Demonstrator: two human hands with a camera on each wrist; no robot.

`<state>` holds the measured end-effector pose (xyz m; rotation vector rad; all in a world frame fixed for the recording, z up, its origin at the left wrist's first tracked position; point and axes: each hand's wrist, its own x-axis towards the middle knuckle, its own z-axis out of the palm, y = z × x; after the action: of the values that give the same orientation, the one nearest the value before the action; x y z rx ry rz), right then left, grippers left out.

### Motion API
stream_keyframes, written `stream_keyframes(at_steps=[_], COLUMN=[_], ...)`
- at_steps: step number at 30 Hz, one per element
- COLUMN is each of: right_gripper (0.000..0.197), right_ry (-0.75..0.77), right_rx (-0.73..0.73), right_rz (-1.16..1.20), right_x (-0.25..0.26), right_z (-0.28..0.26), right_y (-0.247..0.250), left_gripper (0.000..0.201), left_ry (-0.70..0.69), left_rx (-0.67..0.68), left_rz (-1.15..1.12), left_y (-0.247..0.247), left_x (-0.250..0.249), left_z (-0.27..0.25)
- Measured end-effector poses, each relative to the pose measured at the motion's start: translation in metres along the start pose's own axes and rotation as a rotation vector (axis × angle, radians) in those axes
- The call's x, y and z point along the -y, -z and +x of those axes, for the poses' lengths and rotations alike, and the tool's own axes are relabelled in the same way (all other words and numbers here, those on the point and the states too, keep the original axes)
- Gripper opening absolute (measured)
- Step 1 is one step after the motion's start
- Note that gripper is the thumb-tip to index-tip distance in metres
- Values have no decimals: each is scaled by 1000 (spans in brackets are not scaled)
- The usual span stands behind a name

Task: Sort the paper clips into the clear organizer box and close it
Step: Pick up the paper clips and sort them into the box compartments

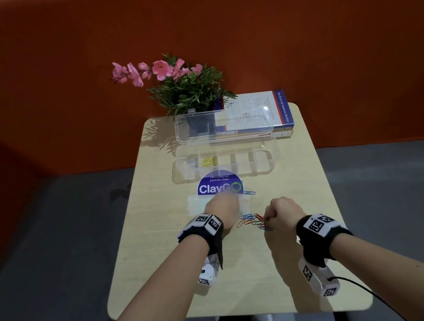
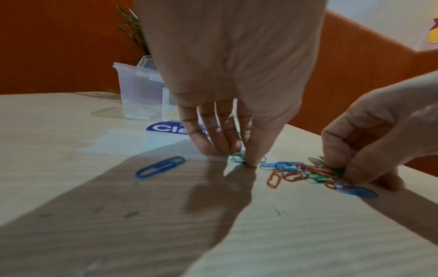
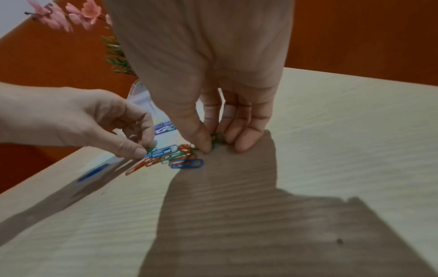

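A pile of blue, red and green paper clips (image 1: 254,221) lies on the wooden table (image 1: 164,251) between my hands. My left hand (image 2: 241,157) pinches a green paper clip (image 2: 237,156) against the tabletop with thumb and forefinger. My right hand (image 3: 219,144) pinches green clips (image 3: 218,138) at the pile's right side. One blue clip (image 2: 160,166) lies apart from the pile. The clear organizer box (image 1: 268,157) stands farther back with its lid (image 1: 223,125) raised. Silver clips (image 1: 192,163) and yellow clips (image 1: 209,161) lie in its two left compartments.
A round blue ClayGo sticker (image 1: 219,185) sits between the box and my hands. Behind the box are a potted plant with pink flowers (image 1: 185,86) and a book (image 1: 266,110). Orange walls surround the table; a cable hangs from my right wrist (image 1: 364,286).
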<state>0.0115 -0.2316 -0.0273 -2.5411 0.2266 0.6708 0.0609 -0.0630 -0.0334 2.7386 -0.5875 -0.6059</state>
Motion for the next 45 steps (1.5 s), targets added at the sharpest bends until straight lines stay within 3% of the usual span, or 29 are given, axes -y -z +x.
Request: stream_keyframes(at_steps=[2,4,11,14,18,20,23,29,32,36,41,45], right_gripper=[13,24,21,24,28,25,9,14,8,38,23,21], right_ry=[14,-4,-85,-105,-187,-180,-7,165,184,187,171,204], right_rx=[-4,-43,-51,16,38,24,56,-2,-5,-11,9,19], right_rz=[-5,44,497,823,1034,931,555,162,68,-9,30,35], right_x=[0,-2,-18,-14,-9,-10,-8,3,8,7,3,1], right_z=[-3,-4,1,-2,-3,-1,-1,0,2,3,-2,-5], right_y=[1,1,5,7,9,7,1,-16,-16,-12,-5,-4], left_gripper=[10,13,37,51,46,41,32,30,30,37,35,26], left_ry=[-5,13,142,125,75,73,76,74,91,136,186,233], left_rx=[-13,-16,-101,-42,9,-28,-100,-115,-133,-121,-125,-270], left_rz=[-7,-33,-233,-149,-16,-20,-71,-107,-124,-178,-257,-400], left_y=[0,0,8,10,11,9,5,6,7,8,10,15], left_x=[1,1,-10,-17,-23,-21,-13,8,16,16,18,24], left_z=[-2,-2,18,31,41,42,42,36,31,25,19,8])
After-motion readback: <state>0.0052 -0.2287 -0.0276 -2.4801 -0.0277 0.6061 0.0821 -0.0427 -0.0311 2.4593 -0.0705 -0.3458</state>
